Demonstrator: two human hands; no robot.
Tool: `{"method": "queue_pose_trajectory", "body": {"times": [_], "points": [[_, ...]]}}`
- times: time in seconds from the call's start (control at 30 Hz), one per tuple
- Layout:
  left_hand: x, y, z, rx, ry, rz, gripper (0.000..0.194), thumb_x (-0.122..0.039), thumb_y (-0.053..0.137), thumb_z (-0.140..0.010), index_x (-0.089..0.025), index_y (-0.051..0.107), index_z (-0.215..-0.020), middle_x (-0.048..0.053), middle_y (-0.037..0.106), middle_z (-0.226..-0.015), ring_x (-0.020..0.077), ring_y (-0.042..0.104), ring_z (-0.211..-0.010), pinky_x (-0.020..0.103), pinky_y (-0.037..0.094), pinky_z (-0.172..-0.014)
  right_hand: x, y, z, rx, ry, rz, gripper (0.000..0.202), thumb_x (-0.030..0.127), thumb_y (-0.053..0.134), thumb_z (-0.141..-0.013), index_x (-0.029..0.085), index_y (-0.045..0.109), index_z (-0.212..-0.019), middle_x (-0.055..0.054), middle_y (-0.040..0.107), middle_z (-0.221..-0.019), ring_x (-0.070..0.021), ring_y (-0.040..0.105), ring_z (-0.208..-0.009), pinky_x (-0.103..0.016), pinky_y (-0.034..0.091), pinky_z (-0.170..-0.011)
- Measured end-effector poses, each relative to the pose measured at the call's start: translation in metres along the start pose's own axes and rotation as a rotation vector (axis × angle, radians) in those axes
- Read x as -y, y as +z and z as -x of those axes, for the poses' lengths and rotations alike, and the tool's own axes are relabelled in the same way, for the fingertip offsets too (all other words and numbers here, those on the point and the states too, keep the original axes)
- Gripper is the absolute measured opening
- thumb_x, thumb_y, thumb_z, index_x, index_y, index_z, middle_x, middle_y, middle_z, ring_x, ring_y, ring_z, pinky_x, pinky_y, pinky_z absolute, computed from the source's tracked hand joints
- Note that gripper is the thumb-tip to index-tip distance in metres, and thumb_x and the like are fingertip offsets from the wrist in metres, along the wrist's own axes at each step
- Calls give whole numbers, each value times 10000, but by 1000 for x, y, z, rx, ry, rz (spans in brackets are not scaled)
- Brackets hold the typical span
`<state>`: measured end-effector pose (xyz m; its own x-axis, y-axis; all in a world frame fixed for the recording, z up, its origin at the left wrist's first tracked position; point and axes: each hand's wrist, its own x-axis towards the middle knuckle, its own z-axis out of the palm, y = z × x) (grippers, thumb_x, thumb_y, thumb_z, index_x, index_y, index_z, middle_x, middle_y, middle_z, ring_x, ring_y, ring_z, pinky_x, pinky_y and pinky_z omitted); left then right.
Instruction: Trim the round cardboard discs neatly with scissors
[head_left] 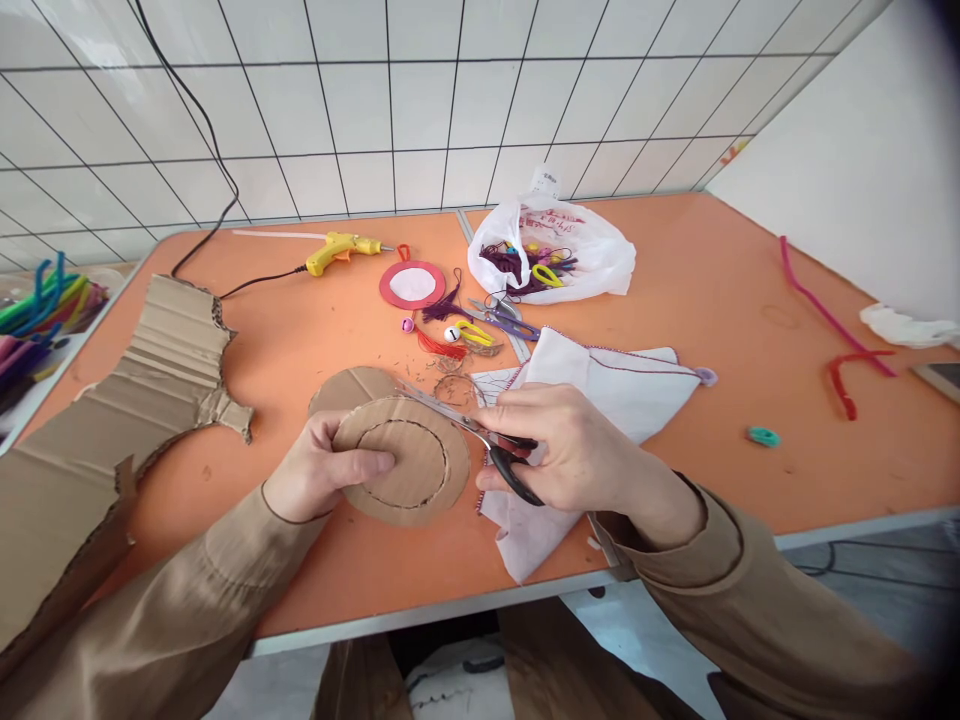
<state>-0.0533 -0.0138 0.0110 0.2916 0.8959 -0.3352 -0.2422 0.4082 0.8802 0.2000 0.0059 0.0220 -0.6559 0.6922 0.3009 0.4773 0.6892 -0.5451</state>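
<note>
Brown cardboard disc (421, 455) being held against black-handled scissors (516, 474) over an orange table (285, 300).
The left hand (319, 468) is pinching the disc, its thumb pressing on the face, inside a rough cut circle; the right hand (574, 440) is gripping the scissors by their handles, the blades lying at the rim on the side toward the tiled wall (360, 110); the disc is hovering near the table's near edge, another cardboard round (349, 385) showing behind it; white cloth (630, 385) is spreading beneath and beside the right hand; torn cardboard (161, 350) is covering the table's left edge; a yellow glue gun (334, 253) is lying toward the far left corner; a white plastic bag (600, 245) is sitting by the far edge, with blue-handled scissors (517, 322) resting just in front.
</note>
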Motion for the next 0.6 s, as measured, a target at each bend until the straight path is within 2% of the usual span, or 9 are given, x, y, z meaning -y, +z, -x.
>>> {"method": "queue_pose_trajectory", "body": {"times": [0.13,0.3,0.43,0.6], "points": [[-3,2,0,4,-20,42,225,-163,869,-568,-181,823,-787,18,793,-734,179,712,-651,254,571,-627,1,-1,-2,-29,55,-80,170,238,710,-783,189,570,-702,24,460,-632,-136,400,-599,-294,315,-561],[-6,1,0,-15,4,63,205,-148,879,-574,-178,818,-767,11,797,-737,174,718,-647,252,580,-633,0,-2,-5,-3,94,-117,202,293,736,-769,180,652,-913,4,558,-718,-158,490,-659,-298,388,-616],[-4,-3,-3,40,52,26,232,-171,874,-599,-196,826,-824,-2,804,-770,163,720,-678,238,584,-660,-1,2,-5,47,96,-54,256,281,773,-731,159,685,-939,-13,583,-733,-183,540,-706,-315,411,-644],[0,-10,-11,130,114,-44,277,-211,886,-594,-218,836,-867,2,801,-756,163,717,-663,236,591,-644,-2,4,-4,6,48,22,395,260,776,-725,116,703,-1085,-44,615,-793,-197,556,-714,-329,426,-638]]}}
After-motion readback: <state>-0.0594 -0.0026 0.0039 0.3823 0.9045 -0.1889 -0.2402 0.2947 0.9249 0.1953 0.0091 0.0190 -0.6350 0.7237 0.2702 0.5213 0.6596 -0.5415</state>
